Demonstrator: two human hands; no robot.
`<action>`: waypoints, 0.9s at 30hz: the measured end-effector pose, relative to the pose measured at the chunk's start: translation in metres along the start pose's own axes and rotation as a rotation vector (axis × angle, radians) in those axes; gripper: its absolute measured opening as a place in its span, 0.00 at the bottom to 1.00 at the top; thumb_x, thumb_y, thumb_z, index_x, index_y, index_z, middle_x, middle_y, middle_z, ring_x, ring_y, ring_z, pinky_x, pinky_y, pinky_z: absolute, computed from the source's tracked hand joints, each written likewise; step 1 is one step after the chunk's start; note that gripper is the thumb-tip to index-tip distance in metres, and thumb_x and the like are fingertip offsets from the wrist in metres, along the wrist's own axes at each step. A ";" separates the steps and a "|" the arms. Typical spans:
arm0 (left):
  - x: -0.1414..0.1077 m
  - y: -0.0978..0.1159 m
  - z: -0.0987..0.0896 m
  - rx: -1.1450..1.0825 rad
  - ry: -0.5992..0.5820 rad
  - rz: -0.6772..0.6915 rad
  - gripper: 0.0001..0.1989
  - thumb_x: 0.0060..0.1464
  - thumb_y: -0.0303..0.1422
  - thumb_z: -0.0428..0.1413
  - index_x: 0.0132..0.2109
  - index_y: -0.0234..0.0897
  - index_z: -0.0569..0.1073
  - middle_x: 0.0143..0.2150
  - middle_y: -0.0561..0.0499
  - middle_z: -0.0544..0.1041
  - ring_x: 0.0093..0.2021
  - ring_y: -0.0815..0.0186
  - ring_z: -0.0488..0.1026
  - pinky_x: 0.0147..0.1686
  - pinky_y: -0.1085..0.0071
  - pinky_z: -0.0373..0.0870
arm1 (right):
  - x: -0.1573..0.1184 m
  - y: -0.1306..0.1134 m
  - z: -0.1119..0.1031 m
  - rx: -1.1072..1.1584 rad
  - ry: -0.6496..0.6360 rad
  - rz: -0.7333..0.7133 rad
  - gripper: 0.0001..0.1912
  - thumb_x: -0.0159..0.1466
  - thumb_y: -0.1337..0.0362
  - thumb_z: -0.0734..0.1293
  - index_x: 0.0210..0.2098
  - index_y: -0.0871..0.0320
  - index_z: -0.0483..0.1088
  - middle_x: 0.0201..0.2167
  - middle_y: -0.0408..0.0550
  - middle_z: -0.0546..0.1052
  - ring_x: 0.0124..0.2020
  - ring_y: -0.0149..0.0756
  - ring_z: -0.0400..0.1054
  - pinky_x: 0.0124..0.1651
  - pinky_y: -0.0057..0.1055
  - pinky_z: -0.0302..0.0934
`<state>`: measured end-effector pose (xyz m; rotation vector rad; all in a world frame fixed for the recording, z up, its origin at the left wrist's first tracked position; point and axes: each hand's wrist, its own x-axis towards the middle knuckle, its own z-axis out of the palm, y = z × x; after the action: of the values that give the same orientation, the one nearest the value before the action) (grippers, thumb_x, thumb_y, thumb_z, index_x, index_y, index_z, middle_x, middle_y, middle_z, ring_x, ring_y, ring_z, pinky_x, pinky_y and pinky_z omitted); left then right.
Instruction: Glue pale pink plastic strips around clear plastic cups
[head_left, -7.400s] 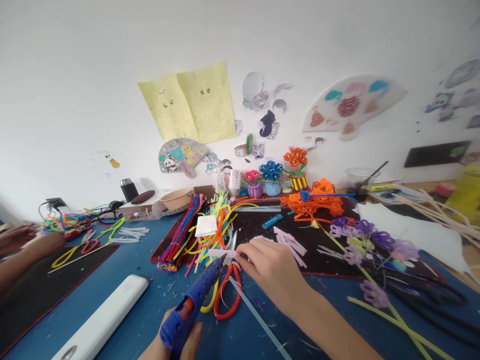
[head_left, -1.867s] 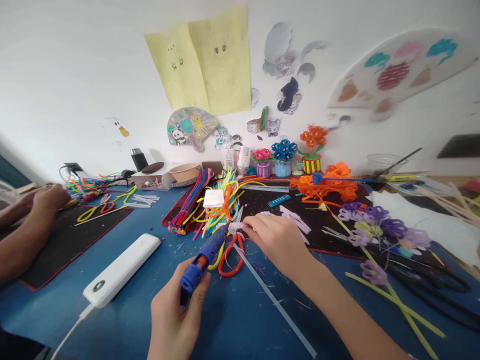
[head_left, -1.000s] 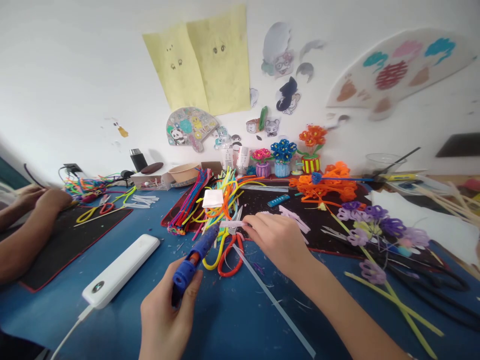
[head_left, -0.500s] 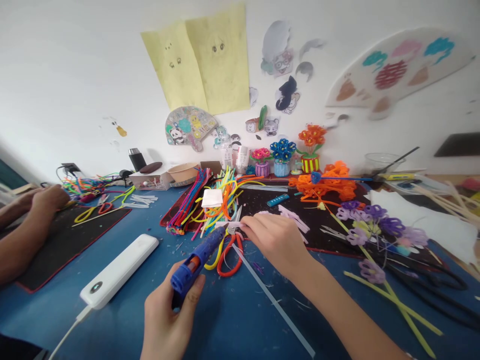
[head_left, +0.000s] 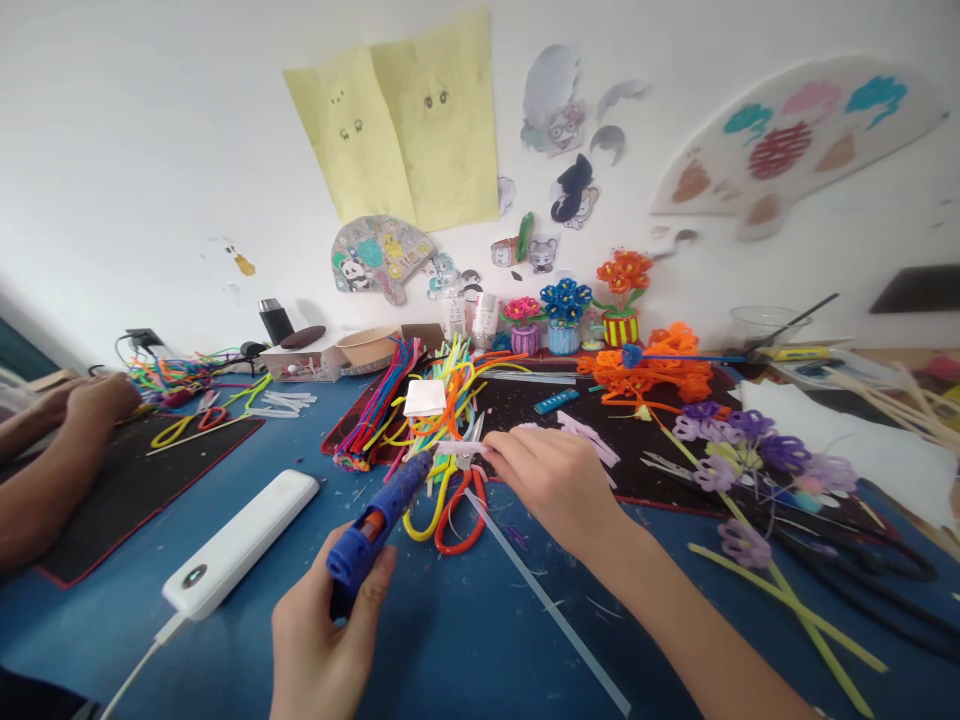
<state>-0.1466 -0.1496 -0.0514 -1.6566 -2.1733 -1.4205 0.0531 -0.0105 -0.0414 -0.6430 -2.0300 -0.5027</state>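
Observation:
A blue hot glue gun (head_left: 379,530) is gripped in my left hand (head_left: 330,620), its nozzle pointing up and away toward the right. My right hand (head_left: 559,480) is closed, pinching the end of a short pale lilac pipe cleaner strip (head_left: 459,448) that sticks out to the left. The nozzle is near the strip's free end; whether they touch I cannot tell. Below the strip lie scissors (head_left: 459,545) with one red and one yellow handle loop. A long translucent glue stick (head_left: 551,608) slants across the blue table beneath my right forearm.
Bundled colourful pipe cleaners (head_left: 375,405) lie on the dark mat ahead. A white power bank (head_left: 240,540) with a cable is at left, near another person's arm (head_left: 67,470). Purple pipe cleaner flowers (head_left: 750,425) and orange ones (head_left: 652,370) lie to the right.
My left hand and the glue gun have moved a little left and toward me, so the nozzle sits farther from my right fingers. My right hand has hardly moved.

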 end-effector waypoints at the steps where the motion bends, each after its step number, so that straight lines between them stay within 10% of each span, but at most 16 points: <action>1: 0.000 0.001 0.000 0.003 -0.011 0.018 0.18 0.52 0.45 0.57 0.38 0.33 0.77 0.17 0.60 0.60 0.16 0.73 0.51 0.15 0.76 0.52 | 0.000 0.000 0.000 0.002 -0.001 0.000 0.10 0.69 0.72 0.62 0.34 0.61 0.73 0.20 0.42 0.72 0.22 0.31 0.65 0.29 0.31 0.49; 27: -0.006 0.003 -0.002 0.113 0.078 -0.075 0.22 0.54 0.50 0.53 0.43 0.37 0.77 0.20 0.59 0.68 0.17 0.70 0.61 0.21 0.75 0.62 | 0.003 0.001 -0.003 0.018 0.024 0.027 0.13 0.71 0.69 0.60 0.33 0.60 0.73 0.21 0.42 0.74 0.21 0.30 0.64 0.28 0.30 0.49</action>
<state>-0.1431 -0.1556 -0.0515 -1.4729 -2.2488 -1.3280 0.0542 -0.0105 -0.0374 -0.6491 -1.9985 -0.4741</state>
